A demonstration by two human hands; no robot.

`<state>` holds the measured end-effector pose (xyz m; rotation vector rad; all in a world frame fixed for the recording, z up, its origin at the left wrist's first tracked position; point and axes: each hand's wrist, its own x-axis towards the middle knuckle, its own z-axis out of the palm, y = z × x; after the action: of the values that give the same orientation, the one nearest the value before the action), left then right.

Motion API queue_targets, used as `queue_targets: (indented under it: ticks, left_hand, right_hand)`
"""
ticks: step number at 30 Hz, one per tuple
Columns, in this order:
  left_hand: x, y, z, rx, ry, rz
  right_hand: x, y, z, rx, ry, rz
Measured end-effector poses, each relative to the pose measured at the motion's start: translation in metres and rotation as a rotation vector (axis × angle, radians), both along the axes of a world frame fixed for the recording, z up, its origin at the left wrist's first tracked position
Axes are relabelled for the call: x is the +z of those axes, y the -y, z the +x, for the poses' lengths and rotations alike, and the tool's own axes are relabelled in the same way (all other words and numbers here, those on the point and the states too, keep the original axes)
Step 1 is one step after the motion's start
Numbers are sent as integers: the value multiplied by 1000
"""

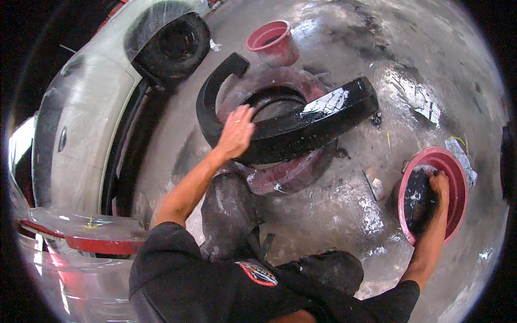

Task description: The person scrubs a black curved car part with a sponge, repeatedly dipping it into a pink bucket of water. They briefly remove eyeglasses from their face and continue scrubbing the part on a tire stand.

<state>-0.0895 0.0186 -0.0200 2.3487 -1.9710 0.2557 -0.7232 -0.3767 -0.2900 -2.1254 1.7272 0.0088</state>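
My left hand point(237, 133) lies flat on a long, curved black panel point(291, 135), fingers stretched out, near the bend on its left side. White, wet-looking glare covers part of the panel's right arm. Beneath it, a tyre smeared with reddish-pink point(285, 177) lies on its side and bears the panel. Off to the right, my right hand point(440, 183) reaches inside a pink tub point(458, 199) of dark water with some foam. Its fingers are curled down at the water; whatever they hold, if anything, is hidden.
A second pink bucket point(280, 48) stands beyond the panel. On the left is a pale car point(91, 129) under clear plastic film, its wheel point(180, 43) near the panel's far end. A crumpled pale wrapper point(463, 161) lies beside the tub. The concrete floor point(344, 215) has wet patches.
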Motion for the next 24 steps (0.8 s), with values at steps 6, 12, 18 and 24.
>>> queue_targets:
  ticks: [6, 12, 18, 24]
  left_hand:
    - [-3, 133, -118, -218, 59, -138]
    - [-13, 195, -156, -241, 203, -281]
    - [-25, 220, -167, -234, 175, -328]
    - [-33, 239, -190, -472, 244, -353]
  right_hand:
    - [12, -2, 1, 5, -2, 1]
    - [56, -21, 29, -49, -12, 119]
    - [46, -17, 18, -20, 16, 87]
    - [61, -22, 24, 31, 2, 102]
